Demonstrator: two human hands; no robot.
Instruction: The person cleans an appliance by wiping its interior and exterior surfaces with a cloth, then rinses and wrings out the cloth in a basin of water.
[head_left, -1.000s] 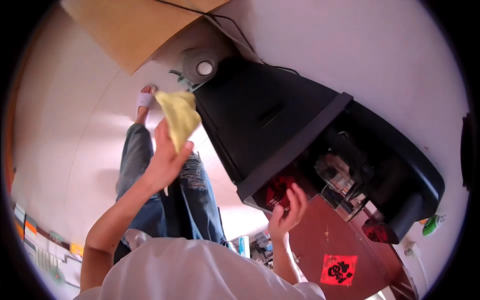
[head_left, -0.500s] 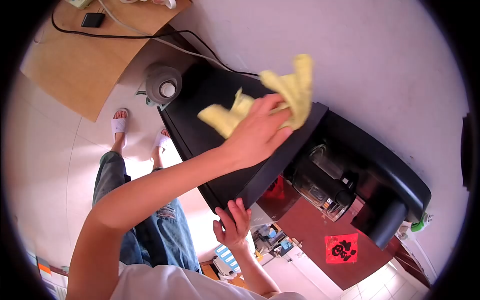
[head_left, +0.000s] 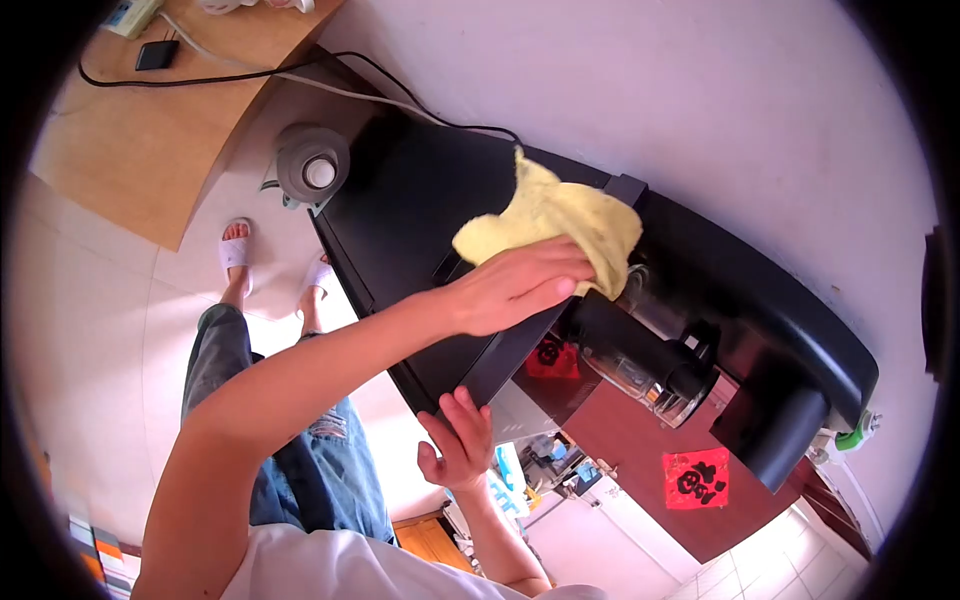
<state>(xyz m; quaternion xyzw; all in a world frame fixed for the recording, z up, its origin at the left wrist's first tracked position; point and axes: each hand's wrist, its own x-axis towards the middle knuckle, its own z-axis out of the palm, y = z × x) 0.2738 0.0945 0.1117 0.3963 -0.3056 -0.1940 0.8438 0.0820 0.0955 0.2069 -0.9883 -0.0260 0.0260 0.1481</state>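
Yellow, creased cloth (head_left: 560,212) bunches in the left hand's (head_left: 520,287) grip; the right hand (head_left: 460,440), fingers loosely parted, nears the smooth black panel (head_left: 410,205).

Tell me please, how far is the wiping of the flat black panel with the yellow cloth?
Done: I cannot confirm any part; the flat black panel shows no clear wiped boundary. In hand: the left hand holds the yellow fabric cloth over it. Remaining: perhaps the end beside the round grey container with white cap, away from the cloth.
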